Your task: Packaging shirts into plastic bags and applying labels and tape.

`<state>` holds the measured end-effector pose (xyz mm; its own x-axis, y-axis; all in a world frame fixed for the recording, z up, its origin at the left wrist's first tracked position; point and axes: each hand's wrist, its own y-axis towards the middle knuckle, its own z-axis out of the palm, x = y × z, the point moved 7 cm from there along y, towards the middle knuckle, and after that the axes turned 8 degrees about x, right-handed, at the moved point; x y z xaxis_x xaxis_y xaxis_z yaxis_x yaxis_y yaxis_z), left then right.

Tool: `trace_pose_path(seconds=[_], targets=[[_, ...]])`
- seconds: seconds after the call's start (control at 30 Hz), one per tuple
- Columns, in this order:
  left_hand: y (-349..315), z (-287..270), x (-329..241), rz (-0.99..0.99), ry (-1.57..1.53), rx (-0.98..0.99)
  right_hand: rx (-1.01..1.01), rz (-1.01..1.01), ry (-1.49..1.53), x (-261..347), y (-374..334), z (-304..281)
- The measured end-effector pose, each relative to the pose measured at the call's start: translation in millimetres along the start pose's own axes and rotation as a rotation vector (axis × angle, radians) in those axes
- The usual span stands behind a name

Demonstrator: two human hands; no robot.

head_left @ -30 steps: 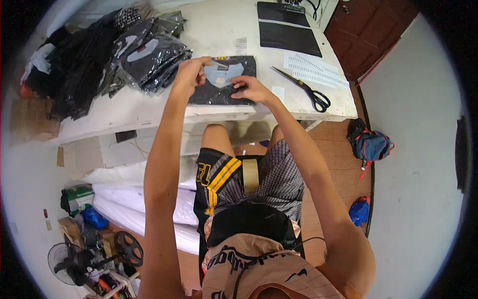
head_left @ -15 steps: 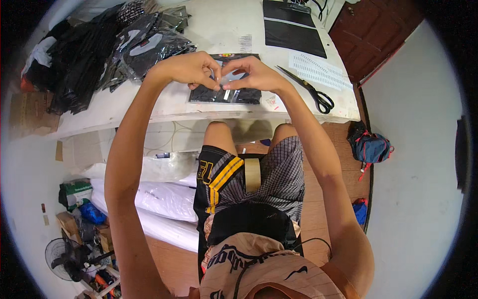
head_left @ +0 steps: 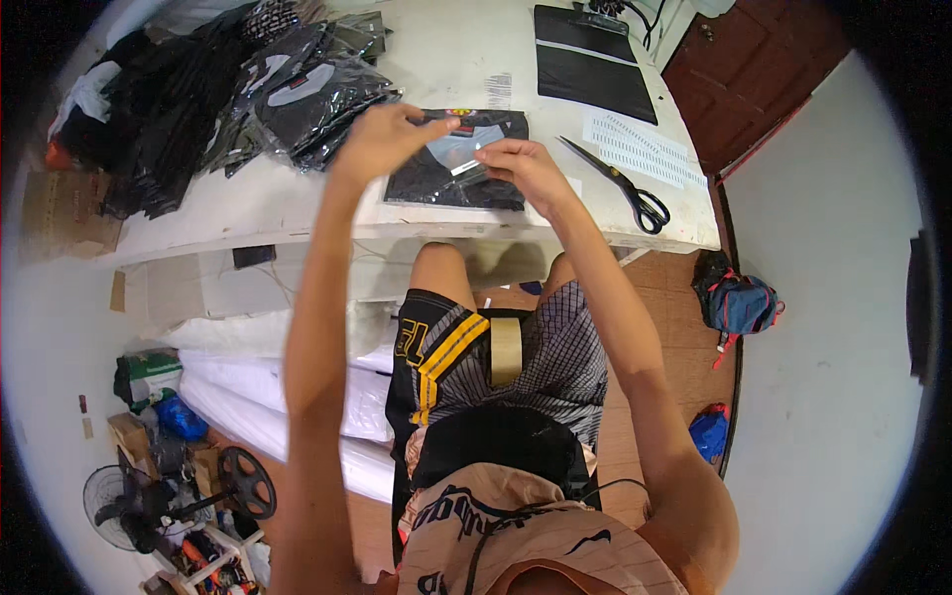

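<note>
A flat clear plastic bag with a folded black garment (head_left: pixel 421 188) in it lies near the table's front edge. My left hand (head_left: pixel 387 144) is above the bag's left side, thumb and fingers apart, with nothing seen in it. At the bag's right half, my right hand (head_left: pixel 531 174) has its fingertips pinched together. A small white label strip (head_left: pixel 464 169) sticks out from those fingertips, tilted over the bag. Just right of this hand, black-handled scissors (head_left: pixel 625 183) rest with their blades pointing away to the left.
Bagged dark garments (head_left: pixel 317 104) are heaped at the table's left, above a cardboard box (head_left: pixel 69 213). Printed label sheets (head_left: pixel 640 149) and a black folded sheet (head_left: pixel 595 84) lie at the right. A tape roll (head_left: pixel 506 352) sits between my thighs.
My hands, close together over the bag before, have separated. The left has moved left and opened; the right has lifted slightly right, and the white strip has shifted up and tilted with it.
</note>
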<state>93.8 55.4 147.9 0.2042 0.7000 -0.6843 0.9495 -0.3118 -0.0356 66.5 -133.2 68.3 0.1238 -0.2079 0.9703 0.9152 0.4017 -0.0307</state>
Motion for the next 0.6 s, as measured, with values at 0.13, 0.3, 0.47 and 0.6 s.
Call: trace_pose_path(seconds=[0.13, 0.3, 0.47, 0.6], targets=[[-27, 81, 31, -0.084, -0.661, -0.068, -0.091, -0.068, 0.133, -28, 6, -4], [-29, 122, 60, -0.098, -1.14, -0.266, -0.221, -0.038, 0.208, -51, 4, -11], [-30, 126, 76, -0.159, -1.146, -0.361, -0.311, -0.114, 0.057, -56, 8, -13], [-21, 128, 74, -0.208, -1.015, -0.365, -0.43, -0.196, -0.215, -54, 12, -30]])
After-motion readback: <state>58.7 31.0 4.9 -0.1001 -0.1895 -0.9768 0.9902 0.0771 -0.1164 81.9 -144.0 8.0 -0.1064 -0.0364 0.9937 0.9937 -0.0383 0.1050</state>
